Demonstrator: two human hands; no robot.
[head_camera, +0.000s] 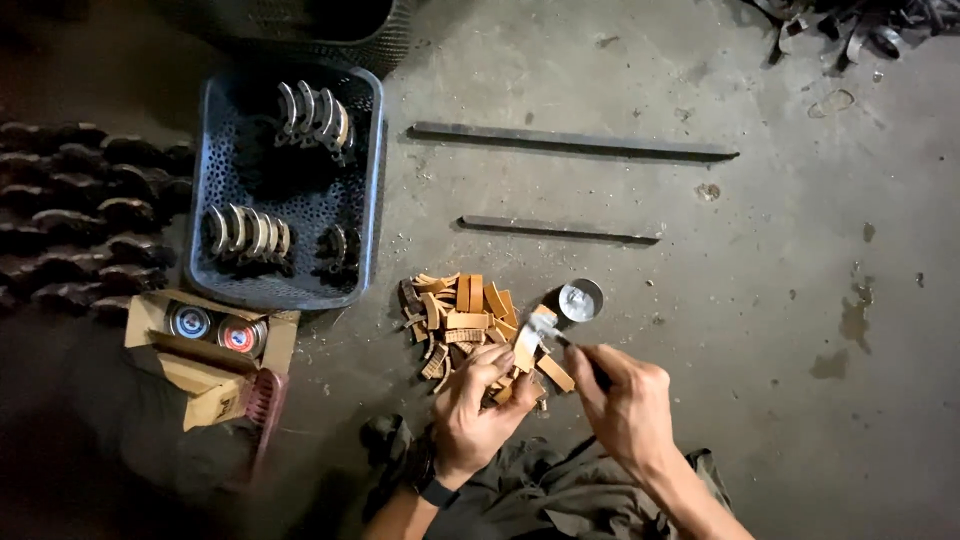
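We work low over a stained concrete floor (760, 300), dim at the edges; our left hand (478, 415) pinches a tan lining strip (527, 345) above the pile of strips (465, 325); our right hand (625, 405) is closed on a thin brush (560, 338), its tip on the strip; the open tin (580, 300) sits just beside; a careless elbow could tip it, and excess paste could smear our fingers.

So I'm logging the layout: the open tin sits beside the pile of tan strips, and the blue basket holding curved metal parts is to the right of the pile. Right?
Not quite. In the head view the blue basket lies left of the pile of tan strips, not right. The open tin does sit beside the pile.
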